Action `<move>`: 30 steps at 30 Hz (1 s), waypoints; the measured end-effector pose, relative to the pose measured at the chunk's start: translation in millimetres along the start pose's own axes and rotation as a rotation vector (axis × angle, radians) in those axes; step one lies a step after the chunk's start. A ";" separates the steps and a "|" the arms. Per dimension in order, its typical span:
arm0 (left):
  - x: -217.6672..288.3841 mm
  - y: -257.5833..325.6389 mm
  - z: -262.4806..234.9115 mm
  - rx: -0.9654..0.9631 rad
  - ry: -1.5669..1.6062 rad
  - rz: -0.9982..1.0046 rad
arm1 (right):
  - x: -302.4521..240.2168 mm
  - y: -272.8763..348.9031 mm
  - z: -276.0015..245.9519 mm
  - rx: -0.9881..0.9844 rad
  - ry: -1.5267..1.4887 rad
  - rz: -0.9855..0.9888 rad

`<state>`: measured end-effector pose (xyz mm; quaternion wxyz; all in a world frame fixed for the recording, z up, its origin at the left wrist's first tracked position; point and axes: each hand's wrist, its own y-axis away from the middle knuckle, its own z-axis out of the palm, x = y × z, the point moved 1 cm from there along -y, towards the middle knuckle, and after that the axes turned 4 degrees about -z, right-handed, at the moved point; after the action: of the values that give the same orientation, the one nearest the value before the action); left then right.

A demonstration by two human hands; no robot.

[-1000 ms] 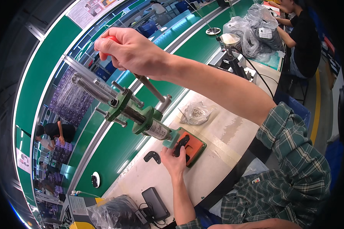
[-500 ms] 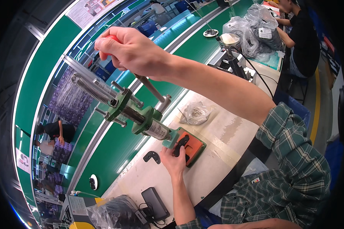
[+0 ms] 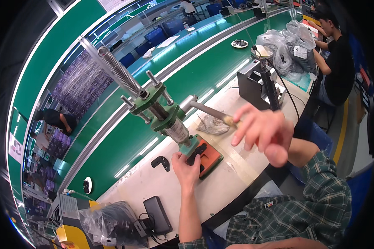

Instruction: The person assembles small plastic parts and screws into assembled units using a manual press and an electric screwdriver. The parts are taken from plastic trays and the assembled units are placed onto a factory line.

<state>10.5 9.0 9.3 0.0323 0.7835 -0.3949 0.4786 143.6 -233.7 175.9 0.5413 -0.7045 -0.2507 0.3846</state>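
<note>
My left hand [image 3: 186, 169] pinches a black curved plastic part [image 3: 195, 156] on the orange fixture block [image 3: 212, 154] of a green hand press. The press head [image 3: 189, 144] is right above that part; whether they touch is hard to tell. My right hand [image 3: 264, 133], partly blurred, is at the outer end of the press lever [image 3: 214, 113], fingers loosely curled over it and thumb apart. The lever's knob is hidden by the hand. Left of the press, a second black curved part [image 3: 160, 163] lies on the worktable [image 3: 133, 189].
Behind the lever lies a clear bag of small parts [image 3: 213, 123]. A dark box-shaped device [image 3: 153, 213] with cables and a bagged dark bundle [image 3: 108, 224] sit at the near left. A green conveyor belt [image 3: 203, 76] runs behind. Grey plastic bags [image 3: 284, 52] lie near a co-worker [image 3: 340, 62].
My right hand has swung the lever from high on the left down to the right. My left hand stays at the fixture with the black part. The head view has shifted slightly.
</note>
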 end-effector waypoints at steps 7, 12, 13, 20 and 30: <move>7.5 1.2 3.5 -0.027 0.000 -0.016 | 11.3 97.9 -7.3 -0.315 0.355 -0.094; 3.9 1.1 5.4 -0.012 0.004 -0.016 | 41.8 134.5 -9.8 -0.491 0.495 -0.176; 3.8 0.2 6.1 -0.007 -0.008 -0.008 | 46.8 137.0 -11.7 -0.507 0.498 -0.219; 1.5 -2.4 10.3 0.021 0.045 -0.001 | 98.4 166.2 -15.6 -0.775 0.529 -0.231; -11.6 3.3 8.5 0.060 -0.019 0.086 | 30.6 112.7 -21.4 -0.472 0.533 -0.311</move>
<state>11.9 9.9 -5.3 -0.0157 0.7709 -0.4141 0.4837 171.6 -254.9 62.5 0.4624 -0.8384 -0.2866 0.0334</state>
